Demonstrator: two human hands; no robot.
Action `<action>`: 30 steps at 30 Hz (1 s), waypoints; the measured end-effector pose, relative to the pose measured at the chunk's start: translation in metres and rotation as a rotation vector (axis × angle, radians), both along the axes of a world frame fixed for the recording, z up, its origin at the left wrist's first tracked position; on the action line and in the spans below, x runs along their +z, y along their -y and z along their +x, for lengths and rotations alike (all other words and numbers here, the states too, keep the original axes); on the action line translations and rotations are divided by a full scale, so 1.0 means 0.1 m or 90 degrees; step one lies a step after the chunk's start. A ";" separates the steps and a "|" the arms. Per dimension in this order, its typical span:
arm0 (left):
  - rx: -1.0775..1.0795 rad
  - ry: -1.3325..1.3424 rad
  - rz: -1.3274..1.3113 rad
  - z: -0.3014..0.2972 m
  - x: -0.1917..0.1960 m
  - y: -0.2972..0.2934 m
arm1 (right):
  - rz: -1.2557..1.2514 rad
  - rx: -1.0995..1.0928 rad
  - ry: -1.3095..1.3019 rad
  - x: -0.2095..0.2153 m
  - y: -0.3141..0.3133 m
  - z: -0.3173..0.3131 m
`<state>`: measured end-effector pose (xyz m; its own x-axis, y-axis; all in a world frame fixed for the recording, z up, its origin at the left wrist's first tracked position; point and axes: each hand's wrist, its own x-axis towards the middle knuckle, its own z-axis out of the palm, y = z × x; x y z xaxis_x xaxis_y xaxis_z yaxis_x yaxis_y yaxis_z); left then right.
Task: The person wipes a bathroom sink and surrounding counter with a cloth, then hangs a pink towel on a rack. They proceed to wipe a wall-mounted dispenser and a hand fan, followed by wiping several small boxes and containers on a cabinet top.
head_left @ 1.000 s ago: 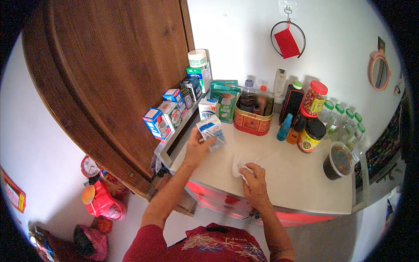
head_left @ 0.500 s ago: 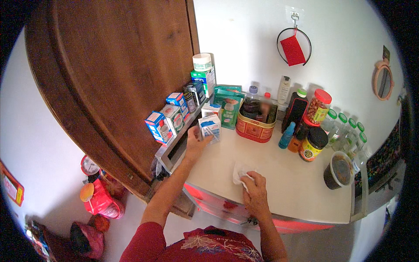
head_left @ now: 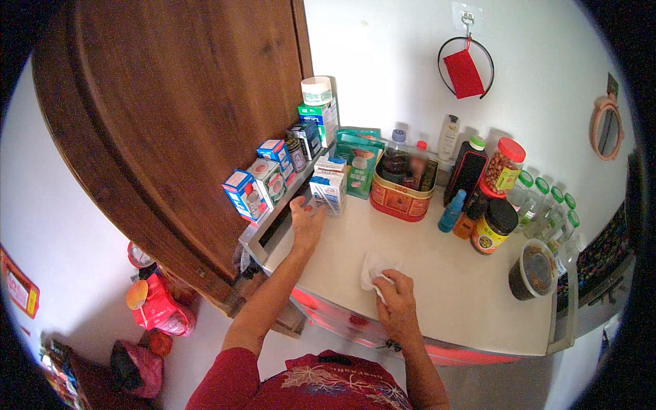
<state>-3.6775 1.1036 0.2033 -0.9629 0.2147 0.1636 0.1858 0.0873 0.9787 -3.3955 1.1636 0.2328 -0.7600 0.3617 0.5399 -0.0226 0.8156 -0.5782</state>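
My left hand point(head_left: 307, 224) is just in front of a white and blue carton point(head_left: 328, 193), its fingers apart and nothing held. That carton stands upright on the cream cabinet top point(head_left: 342, 249), close against a second small carton point(head_left: 330, 165) behind it. My right hand point(head_left: 399, 304) grips a crumpled white cloth or tissue point(head_left: 372, 270) that lies on the cabinet top near its front edge. Left of my left hand, a raised metal ledge point(head_left: 263, 229) bears several medicine-like boxes, among them a blue and white box point(head_left: 244, 196) and a green and white box point(head_left: 268, 181).
A red and gold tin point(head_left: 402, 203) holding bottles stands at the back beside green pouches point(head_left: 359, 167). To the right are a blue spray bottle point(head_left: 452, 212), a black-lidded jar point(head_left: 495, 227), several green-lidded glass jars point(head_left: 534, 198) and a dark tub point(head_left: 531, 270). A wooden door point(head_left: 184, 102) rises at left.
My left hand has come off the white and blue carton and drawn slightly down and left. My right hand and the cloth have shifted only a little.
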 end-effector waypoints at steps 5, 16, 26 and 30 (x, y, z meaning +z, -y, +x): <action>0.070 -0.187 -0.154 0.28 0.23 -0.21 | -0.003 0.002 0.007 0.02 -0.02 0.01; 0.097 -0.362 -0.149 0.81 0.47 0.10 | 0.005 -0.008 -0.006 -0.03 -0.03 0.02; 0.432 -0.530 -0.315 0.46 1.21 0.90 | 0.020 0.001 -0.006 -0.06 0.00 0.01; 0.457 -0.517 -0.332 0.37 1.09 0.85 | 0.014 0.007 -0.015 -0.07 -0.01 0.03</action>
<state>-3.6403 1.0182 0.3120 -0.5467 -0.1075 0.8304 0.4788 0.7735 0.4153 -3.3927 1.1649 0.2256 -0.7505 0.3412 0.5660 -0.0451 0.8279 -0.5590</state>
